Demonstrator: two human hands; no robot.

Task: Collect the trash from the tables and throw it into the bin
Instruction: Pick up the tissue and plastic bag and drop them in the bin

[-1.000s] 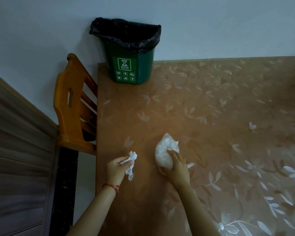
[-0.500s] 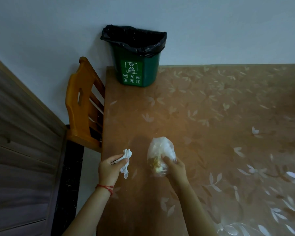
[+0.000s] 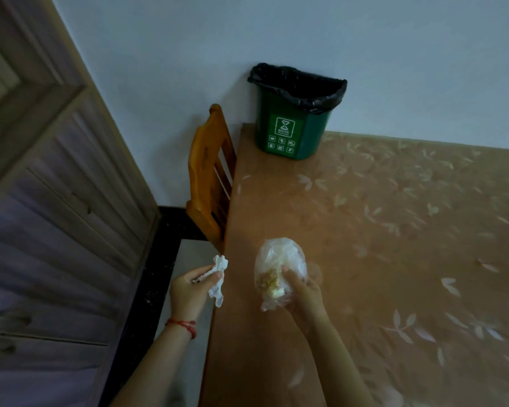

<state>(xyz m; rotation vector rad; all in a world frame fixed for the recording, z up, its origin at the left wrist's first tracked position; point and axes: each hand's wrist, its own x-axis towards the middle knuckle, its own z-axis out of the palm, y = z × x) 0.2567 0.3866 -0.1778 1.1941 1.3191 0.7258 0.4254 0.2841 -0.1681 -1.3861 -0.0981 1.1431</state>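
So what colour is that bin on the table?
Dark green bin with a black liner bag, seen in the head view.

There are two hands: one left hand (image 3: 188, 292) at about 7 o'clock and one right hand (image 3: 301, 292) at 6 o'clock. I count one white tissue (image 3: 219, 277), one clear plastic bag (image 3: 279, 268), one green bin (image 3: 296, 116) at 12 o'clock, one wooden chair (image 3: 207, 177), one table (image 3: 394, 245) and one red bracelet (image 3: 182, 325).

Single head-worn view, looking forward and down, close over table (image 3: 394, 259), tilted
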